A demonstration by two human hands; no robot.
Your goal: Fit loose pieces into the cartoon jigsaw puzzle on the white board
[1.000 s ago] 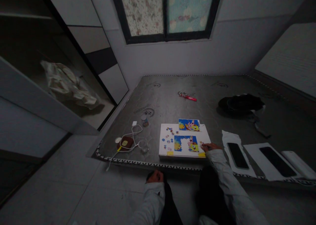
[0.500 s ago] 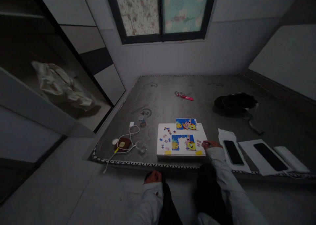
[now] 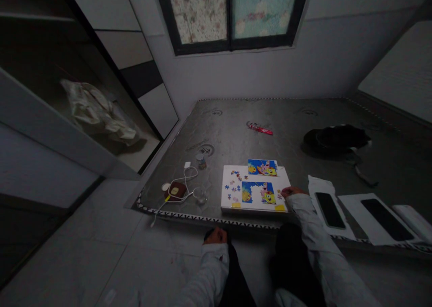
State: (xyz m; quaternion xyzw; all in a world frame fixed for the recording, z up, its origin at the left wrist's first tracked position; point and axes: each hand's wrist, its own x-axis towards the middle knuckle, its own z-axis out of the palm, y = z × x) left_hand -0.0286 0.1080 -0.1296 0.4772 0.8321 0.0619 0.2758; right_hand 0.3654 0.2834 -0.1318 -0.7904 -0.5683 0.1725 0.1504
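Observation:
A white board (image 3: 232,181) lies near the front edge of a grey mattress (image 3: 286,140). On it sits a part-built blue and yellow cartoon jigsaw (image 3: 258,193), with several loose pieces (image 3: 234,189) to its left. A printed picture of the same cartoon (image 3: 262,167) rests at the board's far edge. My right hand (image 3: 290,191) rests on the board's right edge, fingertips at a few loose pieces; whether it grips one is too small to tell. My left hand (image 3: 215,237) lies curled on my dark-trousered knee, below the mattress edge, holding nothing I can make out.
Left of the board are a clear cup (image 3: 200,194), a small can (image 3: 201,161) and a brown pad with a white cable (image 3: 176,191). Two dark phones (image 3: 329,210) lie on white sheets at right. A red wrapper (image 3: 259,128) and black cloth (image 3: 337,139) lie farther back.
The view has shifted a little. My right hand stays at the board's right edge, having crept slightly up it. My left hand has not moved off my knee.

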